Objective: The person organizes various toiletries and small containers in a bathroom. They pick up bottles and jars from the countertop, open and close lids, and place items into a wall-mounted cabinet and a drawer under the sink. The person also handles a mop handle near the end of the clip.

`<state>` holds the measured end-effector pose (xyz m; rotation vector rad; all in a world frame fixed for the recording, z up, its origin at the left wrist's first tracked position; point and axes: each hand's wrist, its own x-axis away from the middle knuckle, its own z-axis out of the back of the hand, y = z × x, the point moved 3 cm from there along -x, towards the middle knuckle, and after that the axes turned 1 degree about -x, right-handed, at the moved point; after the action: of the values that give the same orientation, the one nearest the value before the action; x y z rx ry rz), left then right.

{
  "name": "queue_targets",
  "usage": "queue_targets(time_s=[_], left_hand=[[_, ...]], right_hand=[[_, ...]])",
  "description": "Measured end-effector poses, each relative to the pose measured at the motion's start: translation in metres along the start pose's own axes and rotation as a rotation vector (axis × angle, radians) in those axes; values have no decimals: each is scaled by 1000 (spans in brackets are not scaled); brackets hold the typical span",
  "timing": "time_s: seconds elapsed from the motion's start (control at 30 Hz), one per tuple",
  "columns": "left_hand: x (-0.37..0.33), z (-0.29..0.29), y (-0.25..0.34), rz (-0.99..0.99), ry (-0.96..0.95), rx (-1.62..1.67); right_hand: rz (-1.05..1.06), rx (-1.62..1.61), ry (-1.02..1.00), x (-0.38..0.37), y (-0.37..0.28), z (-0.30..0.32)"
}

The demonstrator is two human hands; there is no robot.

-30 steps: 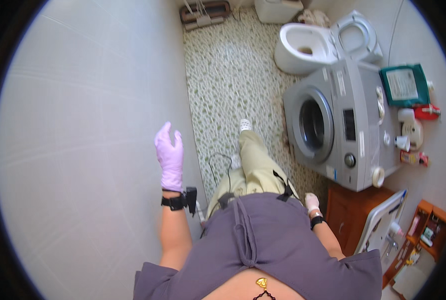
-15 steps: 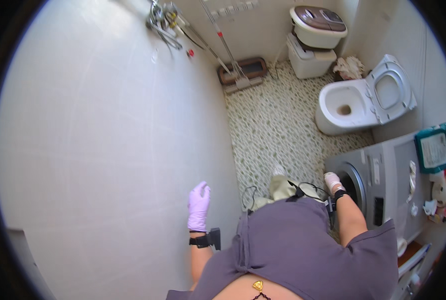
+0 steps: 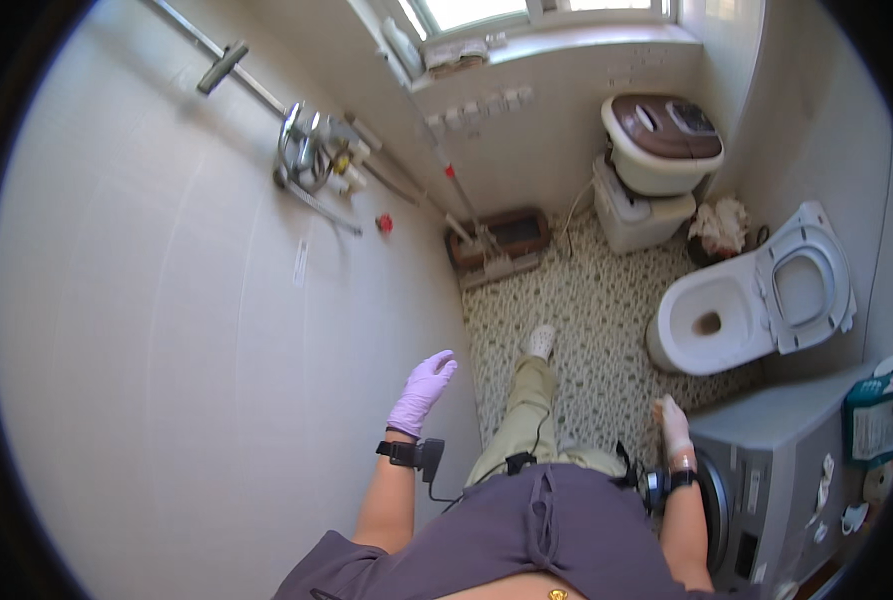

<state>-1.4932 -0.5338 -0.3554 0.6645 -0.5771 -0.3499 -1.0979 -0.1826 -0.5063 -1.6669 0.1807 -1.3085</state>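
Observation:
My left hand [image 3: 425, 390], in a purple glove, is held out beside the pale wall [image 3: 217, 370]. Its fingers are loosely extended with nothing in them. In a whitish glove, my right hand [image 3: 673, 424] hangs near the front corner of a grey washing machine [image 3: 777, 440]. The fingers of that hand are slightly bent and partly foreshortened; no object shows in them. Both wrists carry black straps with small devices. Ahead of the right hand stands a white toilet [image 3: 667, 310] with its lid raised and brown staining in the bowl.
A flat mop [image 3: 492, 265] stands against the far wall beside a brown tray [image 3: 527, 228]. A brown-lidded foot tub [image 3: 657, 165] sits on a white bin [image 3: 642, 220]. Crumpled tissue [image 3: 722, 225] fills a small bin. A shower mixer [image 3: 302, 150] juts from the left wall. A teal pack [image 3: 879, 415] lies on the washer.
My view has tilted up and shifted, bringing the window and sill into sight. One foot shows further forward. My left hand has reached forward; the right has come ahead of the washer's door.

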Motion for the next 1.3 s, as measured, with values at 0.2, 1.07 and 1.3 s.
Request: queue_targets(time_s=[0.2,1.07,1.3], left_hand=[[-257,83,73,-184,183,272],[-496,218,259,-492,306,384],[-260,103,256,-602,-553,358]], right_hand=[[-188,-181,471,-13,69,71],[-149,1,17,-65,-169,-192],[-273,-532,-575,-94,-225,-311]])
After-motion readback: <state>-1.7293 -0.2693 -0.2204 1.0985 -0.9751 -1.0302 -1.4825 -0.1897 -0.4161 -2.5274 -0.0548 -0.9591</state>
